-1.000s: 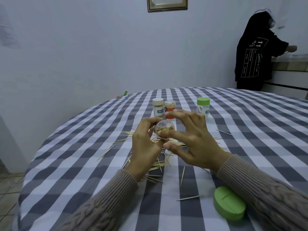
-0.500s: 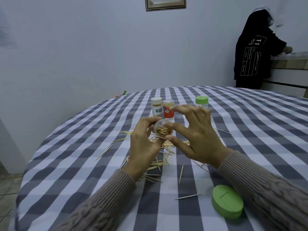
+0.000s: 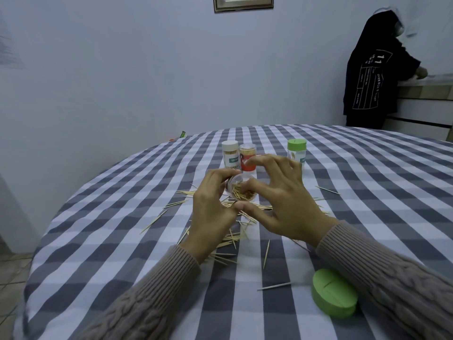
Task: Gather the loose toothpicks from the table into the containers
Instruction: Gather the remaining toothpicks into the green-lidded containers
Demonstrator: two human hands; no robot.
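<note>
My left hand (image 3: 211,204) holds a small clear container (image 3: 239,188) tilted toward me, its open mouth showing toothpicks packed inside. My right hand (image 3: 282,200) is at the container's right side, thumb and forefinger touching its rim and the toothpick ends. Loose toothpicks (image 3: 228,241) lie scattered on the checked tablecloth (image 3: 122,241) under and around both hands. Behind the hands stand three closed containers: a white-capped one (image 3: 230,157), an orange-labelled one (image 3: 247,157) and a green-capped one (image 3: 296,152).
A green lid (image 3: 334,299) lies near my right sleeve, with a single toothpick (image 3: 274,286) to its left. A person in a black hooded top (image 3: 375,77) stands at a counter at the back right. The table's round edge curves away on the left.
The container has tilted a little more toward me and dropped slightly. My right fingers have closed in on its mouth. The view has shifted a bit.
</note>
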